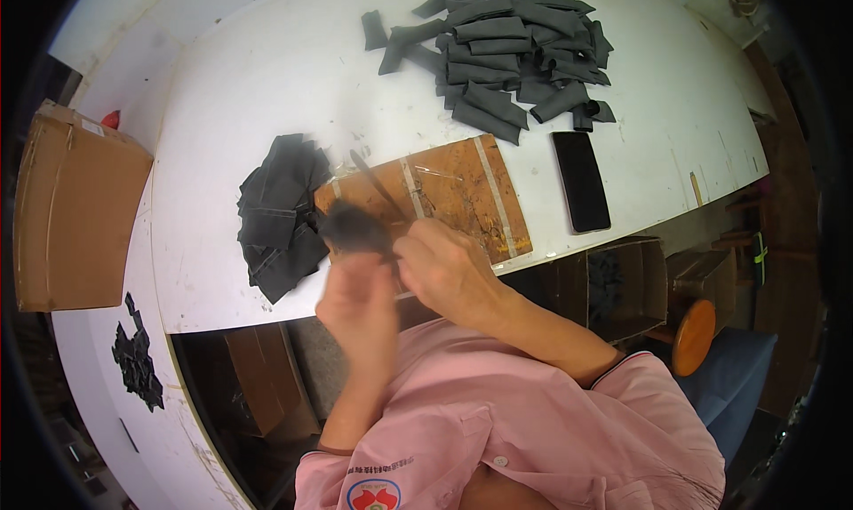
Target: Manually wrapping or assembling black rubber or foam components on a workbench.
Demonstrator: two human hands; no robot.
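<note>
Over the near part of the table, my left hand (357, 292) is closed on a dark grey fabric piece (354, 227), both smeared by motion. Close beside it, my right hand (444, 266) is closed, its fingertips at the fabric's edge. A slim dark stick-like tool (380, 183) runs up and left out of the right hand; its exact kind is too blurred to tell. Beneath both hands lies a worn brown board (458, 186) with pale tape strips. Left of the board, a stack of flat dark grey fabric pieces (283, 203) spreads out.
A large heap of dark grey fabric tubes (524, 52) covers the far side of the white table (240, 92). A black phone (582, 181) lies right of the board. Cardboard boxes stand at the left (84, 208) and below the table (626, 288), near a wooden stool (693, 337).
</note>
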